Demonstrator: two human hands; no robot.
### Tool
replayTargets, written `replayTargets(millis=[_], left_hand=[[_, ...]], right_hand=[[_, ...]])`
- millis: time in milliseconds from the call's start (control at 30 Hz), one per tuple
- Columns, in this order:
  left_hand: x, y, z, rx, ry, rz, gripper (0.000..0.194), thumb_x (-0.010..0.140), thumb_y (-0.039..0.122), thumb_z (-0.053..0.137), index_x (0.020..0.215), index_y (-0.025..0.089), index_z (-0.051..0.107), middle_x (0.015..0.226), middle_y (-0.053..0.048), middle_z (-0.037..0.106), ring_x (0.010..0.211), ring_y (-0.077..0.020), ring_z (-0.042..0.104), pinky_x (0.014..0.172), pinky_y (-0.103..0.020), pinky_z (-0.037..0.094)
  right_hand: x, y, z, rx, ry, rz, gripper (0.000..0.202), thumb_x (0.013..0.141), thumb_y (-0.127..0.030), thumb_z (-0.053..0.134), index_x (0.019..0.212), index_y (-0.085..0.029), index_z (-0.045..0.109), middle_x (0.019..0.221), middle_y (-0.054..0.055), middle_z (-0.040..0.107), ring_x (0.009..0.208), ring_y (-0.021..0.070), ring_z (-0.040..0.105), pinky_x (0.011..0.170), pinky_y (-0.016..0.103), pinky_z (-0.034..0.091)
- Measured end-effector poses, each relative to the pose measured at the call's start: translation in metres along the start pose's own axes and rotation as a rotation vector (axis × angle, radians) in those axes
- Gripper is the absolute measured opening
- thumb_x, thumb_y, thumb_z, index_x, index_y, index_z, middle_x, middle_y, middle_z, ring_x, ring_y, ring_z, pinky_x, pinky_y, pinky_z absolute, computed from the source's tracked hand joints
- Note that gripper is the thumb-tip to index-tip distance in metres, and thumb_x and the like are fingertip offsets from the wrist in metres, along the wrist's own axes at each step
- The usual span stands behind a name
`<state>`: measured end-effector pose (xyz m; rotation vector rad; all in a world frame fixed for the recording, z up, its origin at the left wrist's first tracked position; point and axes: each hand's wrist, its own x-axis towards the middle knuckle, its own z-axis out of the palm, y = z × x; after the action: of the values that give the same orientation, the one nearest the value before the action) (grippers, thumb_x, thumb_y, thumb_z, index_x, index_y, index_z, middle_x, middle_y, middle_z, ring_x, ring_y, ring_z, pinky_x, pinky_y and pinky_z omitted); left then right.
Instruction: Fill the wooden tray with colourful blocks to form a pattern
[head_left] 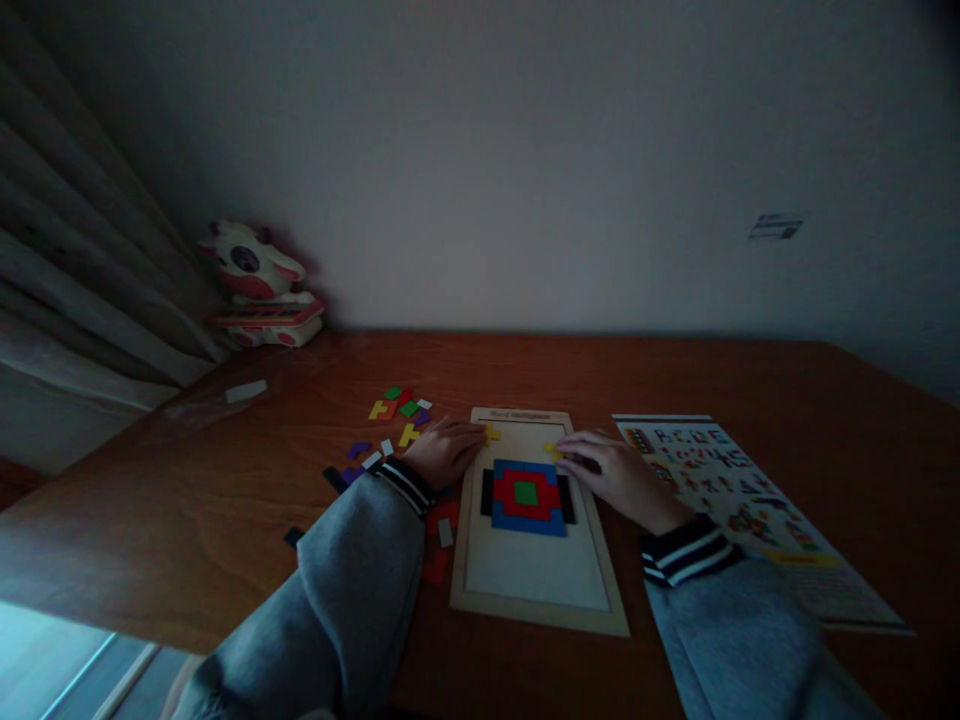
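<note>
A pale wooden puzzle board (536, 590) lies flat on the table. In its middle is a pattern of blue, red, green and black puzzle pieces: a green square (526, 493) inside a red ring, blue around that, and black at both sides. My left hand (446, 450) reaches over the board's upper left edge, its fingertips closed on a yellow puzzle piece (492, 432). At the upper right of the pattern, my right hand (611, 475) pinches another yellow puzzle piece (552, 450) between thumb and fingers. Fingertips partly cover both yellow pieces.
Loose coloured pieces (409, 408) are scattered left of the board, some partly under my left forearm. A printed pattern sheet (739, 490) lies to the right. At the back left stands a cow-shaped toy keyboard (266, 300) beside a curtain (82, 250). A wall closes off the table's back.
</note>
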<state>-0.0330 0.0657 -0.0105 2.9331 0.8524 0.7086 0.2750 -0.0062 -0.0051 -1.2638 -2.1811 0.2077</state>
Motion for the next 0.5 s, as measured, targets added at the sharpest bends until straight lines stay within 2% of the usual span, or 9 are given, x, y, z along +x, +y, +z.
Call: replayTargets(millis=[133, 500], left_hand=[[-0.0002, -0.0001, -0.0002, -0.018, -0.011, -0.015, 0.029, 0.099, 0.024, 0.045, 0.113, 0.018, 0.070, 0.122, -0.008, 0.070, 0.109, -0.0222, 0.065, 0.098, -0.043, 0.052], [-0.0002, 0.0005, -0.0007, -0.010, -0.009, -0.011, 0.030, 0.099, 0.025, 0.044, 0.114, 0.018, 0.070, 0.122, -0.008, 0.070, 0.109, -0.0218, 0.065, 0.097, -0.042, 0.053]], right_hand=[[0.0000, 0.0015, -0.0008, 0.039, -0.014, 0.030, 0.020, 0.090, -0.028, 0.063, 0.107, -0.024, 0.072, 0.107, 0.006, 0.074, 0.099, 0.0230, 0.069, 0.089, 0.043, 0.055], [-0.0026, 0.0041, -0.0040, 0.077, -0.072, -0.043, 0.020, 0.093, -0.032, 0.060, 0.108, -0.026, 0.072, 0.108, 0.005, 0.074, 0.103, 0.0217, 0.067, 0.093, 0.043, 0.054]])
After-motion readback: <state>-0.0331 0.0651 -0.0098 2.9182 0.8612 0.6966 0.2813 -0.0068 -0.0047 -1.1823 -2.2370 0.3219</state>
